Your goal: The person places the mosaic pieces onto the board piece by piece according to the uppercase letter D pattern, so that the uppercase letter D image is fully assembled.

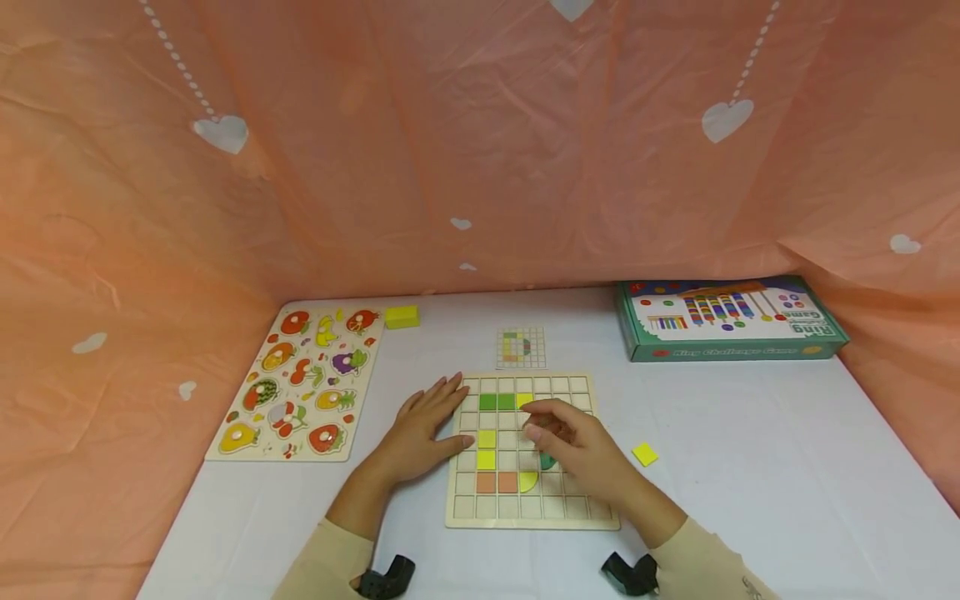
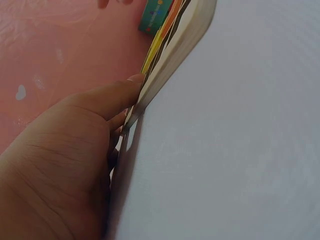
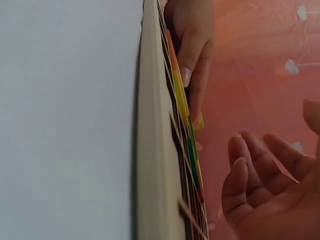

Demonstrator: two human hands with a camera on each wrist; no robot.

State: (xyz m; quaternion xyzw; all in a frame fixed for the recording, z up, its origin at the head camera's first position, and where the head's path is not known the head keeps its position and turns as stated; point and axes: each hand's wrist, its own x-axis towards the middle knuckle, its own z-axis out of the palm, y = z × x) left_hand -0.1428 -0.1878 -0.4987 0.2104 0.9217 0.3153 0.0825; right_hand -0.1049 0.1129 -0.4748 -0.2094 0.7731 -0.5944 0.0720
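A wooden grid board (image 1: 465, 505) lies on the table, with green squares (image 1: 497, 402), yellow squares (image 1: 486, 448), orange squares (image 1: 497, 482) and a yellow quarter-round piece (image 1: 528, 482) in its cells. My left hand (image 1: 423, 437) rests at the board's left edge, fingers extended and thumb touching it; the left wrist view shows the thumb (image 2: 117, 95) on the rim. Over the board's right side hovers my right hand (image 1: 588, 450), index fingertip near a yellow square (image 1: 524, 401) in the upper row. Thumb and index are apart, nothing visible between them. That hand partly hides a dark green curved piece (image 1: 547, 461).
A small pattern card (image 1: 521, 347) lies behind the board. One loose yellow square (image 1: 644, 454) is to the right. A fruit puzzle board (image 1: 300, 383) and a yellow block (image 1: 402, 317) are at the left. The green game box (image 1: 735, 321) stands at back right.
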